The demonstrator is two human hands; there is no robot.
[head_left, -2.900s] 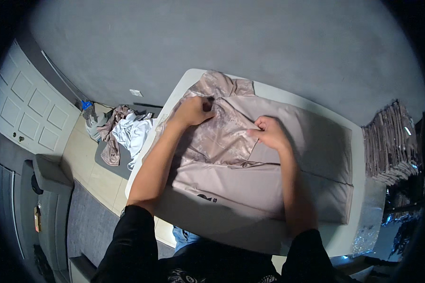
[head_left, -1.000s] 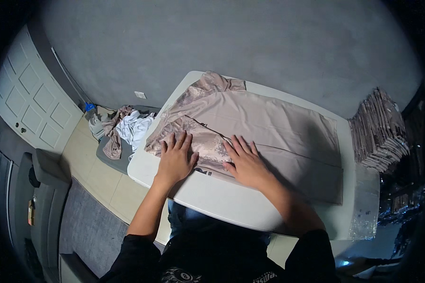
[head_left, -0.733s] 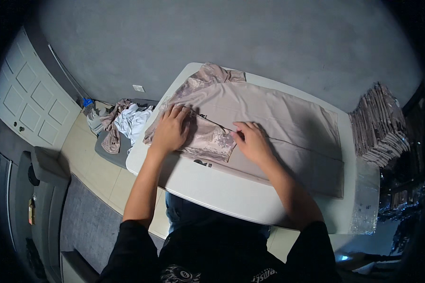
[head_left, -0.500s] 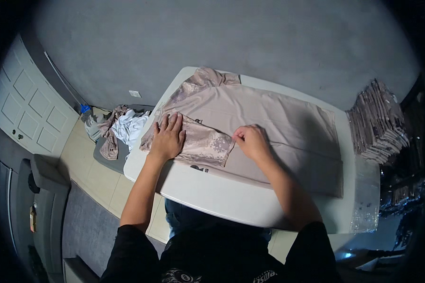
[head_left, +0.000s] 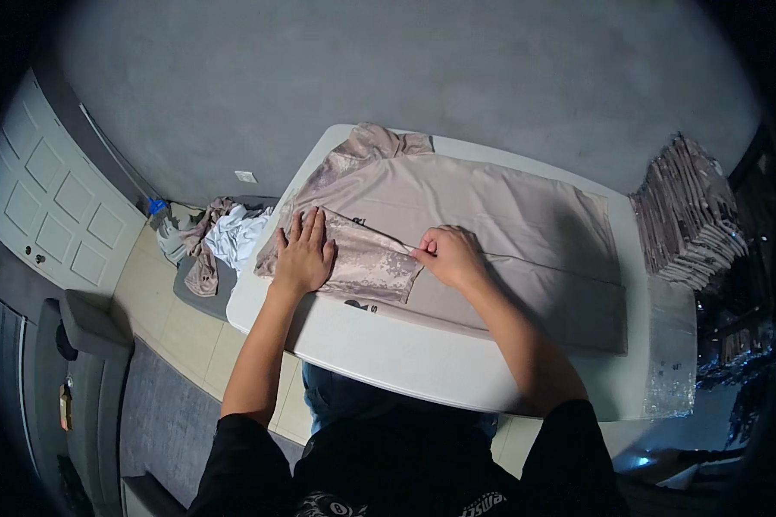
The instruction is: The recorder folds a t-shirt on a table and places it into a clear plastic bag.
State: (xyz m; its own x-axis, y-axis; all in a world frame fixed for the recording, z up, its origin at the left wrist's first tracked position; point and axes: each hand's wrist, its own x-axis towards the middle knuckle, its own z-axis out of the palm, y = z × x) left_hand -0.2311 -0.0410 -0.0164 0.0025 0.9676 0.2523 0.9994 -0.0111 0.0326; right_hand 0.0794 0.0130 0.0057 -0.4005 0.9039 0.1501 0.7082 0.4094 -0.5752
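Observation:
A beige short-sleeved shirt [head_left: 526, 211] lies spread on a white table [head_left: 379, 358], its collar end to the left and its hem to the right. The near sleeve [head_left: 371, 269], in a mottled camouflage pattern, is folded back over the body. My left hand [head_left: 302, 263] rests flat on the shoulder part of that sleeve, fingers spread. At the far corner of the sleeve's cuff, my right hand [head_left: 453, 257] is closed, pinching the fabric between thumb and forefinger. The other sleeve [head_left: 375, 148] lies bunched at the table's far edge.
Folded garments [head_left: 685, 215] are stacked at the table's right end, beside clear plastic bags [head_left: 671, 345]. Left of the table, loose clothes [head_left: 233, 233] are heaped on a low grey seat [head_left: 200, 289]. A grey wall [head_left: 457, 69] runs behind the table.
My right hand has shifted slightly left with the pinched cuff corner, and the sleeve's upper edge is lifted a little. My left hand keeps its place on the shoulder.

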